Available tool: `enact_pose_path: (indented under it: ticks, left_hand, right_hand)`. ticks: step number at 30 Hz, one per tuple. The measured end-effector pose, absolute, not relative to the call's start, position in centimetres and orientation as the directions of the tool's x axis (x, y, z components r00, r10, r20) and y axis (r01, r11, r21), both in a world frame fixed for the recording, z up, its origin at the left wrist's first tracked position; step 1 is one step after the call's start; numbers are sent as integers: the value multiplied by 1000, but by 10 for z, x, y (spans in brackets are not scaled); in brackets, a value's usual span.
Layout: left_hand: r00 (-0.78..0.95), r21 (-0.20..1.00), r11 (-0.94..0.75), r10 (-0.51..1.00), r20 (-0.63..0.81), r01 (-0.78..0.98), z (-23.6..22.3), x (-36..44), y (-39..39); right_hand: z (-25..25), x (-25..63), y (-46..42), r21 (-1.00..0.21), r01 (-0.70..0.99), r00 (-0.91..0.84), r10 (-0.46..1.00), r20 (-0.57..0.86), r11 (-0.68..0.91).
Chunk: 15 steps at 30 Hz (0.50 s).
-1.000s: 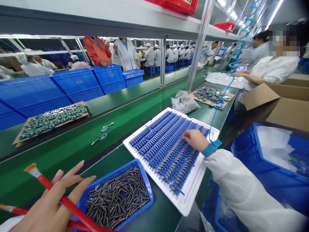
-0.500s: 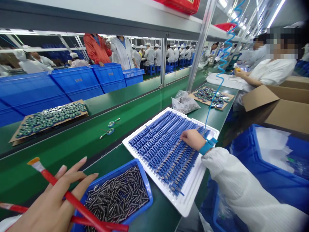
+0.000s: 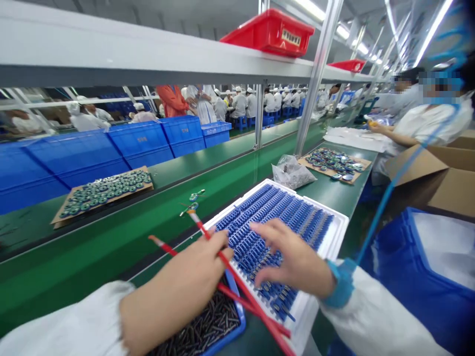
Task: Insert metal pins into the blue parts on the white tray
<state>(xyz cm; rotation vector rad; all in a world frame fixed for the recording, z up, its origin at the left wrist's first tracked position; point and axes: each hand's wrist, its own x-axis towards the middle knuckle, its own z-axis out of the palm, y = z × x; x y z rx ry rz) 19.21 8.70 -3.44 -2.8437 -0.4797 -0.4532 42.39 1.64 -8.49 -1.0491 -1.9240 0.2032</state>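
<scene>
My left hand (image 3: 178,284) is shut around two red-handled brushes (image 3: 237,282), whose pale tips point up and left over the near corner of a white tray (image 3: 336,232). That tray holds rows of small blue plastic parts (image 3: 276,212). My right hand (image 3: 293,257) rests spread over the rows, holding nothing I can see. A blue wrist strap (image 3: 343,282) with a coiled blue cord (image 3: 393,188) circles that wrist. Under my left forearm, a blue bin of dark metal springs (image 3: 196,331) is partly hidden.
The trays sit on a green conveyor bench (image 3: 336,195). Beyond stand a plastic bag of parts (image 3: 291,173) and cardboard sheets of green rings (image 3: 104,195). A co-worker (image 3: 426,116) sits at right beside a cardboard box (image 3: 445,170). A blue crate (image 3: 419,277) stands at lower right.
My left hand has moved right from above the spring bin to the tray's near corner, still gripping the brushes. My right hand has come nearer. The view has tilted upward.
</scene>
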Motion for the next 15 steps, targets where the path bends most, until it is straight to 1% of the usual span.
enact_pose_path:
  ticks: [1, 2, 3, 4, 7, 10, 11, 12, 13, 14, 15]
  left_hand:
    - [937, -184, -941, 231, 261, 283, -36, 206, 90]
    - [960, -191, -953, 195, 202, 234, -38, 218, 94]
    - [968, -194, -957, 184, 170, 216, -40, 230, 98]
    - [967, -188, -957, 192, 166, 223, -43, 240, 103]
    - [960, -191, -952, 202, 193, 238, -43, 260, 116]
    - [928, -222, -942, 170, 333, 252, -36, 264, 138]
    - [908, -206, -936, 196, 370, 286, -35, 263, 151]
    - [886, -172, -923, 258, 385, 344, -34, 261, 168]
    - [862, -127, -902, 341, 374, 412, -35, 258, 188]
    - [815, -62, -847, 485, 316, 528, -38, 256, 211]
    - [764, -38, -791, 575, 292, 610, -42, 253, 236]
  right_hand:
    - [-85, 407, 12, -513, 464, -256, 664, 703, 722]
    - [-86, 392, 11, -510, 382, -250, 617, 746, 771]
    - [-89, 381, 11, -515, 347, -207, 599, 774, 784]
    - [-91, 374, 13, -520, 346, -125, 588, 799, 781]
    - [-98, 373, 25, -561, 371, 151, 548, 823, 740]
    - [-97, 396, 34, -614, 304, 339, 519, 785, 729]
    - [-94, 405, 35, -611, 281, 387, 496, 778, 740]
    - [-89, 415, 34, -594, 273, 433, 455, 778, 756]
    - [-84, 424, 32, -567, 283, 476, 400, 783, 773]
    - [-79, 431, 29, -549, 313, 523, 342, 781, 775]
    - [-74, 438, 26, -548, 365, 578, 278, 767, 753]
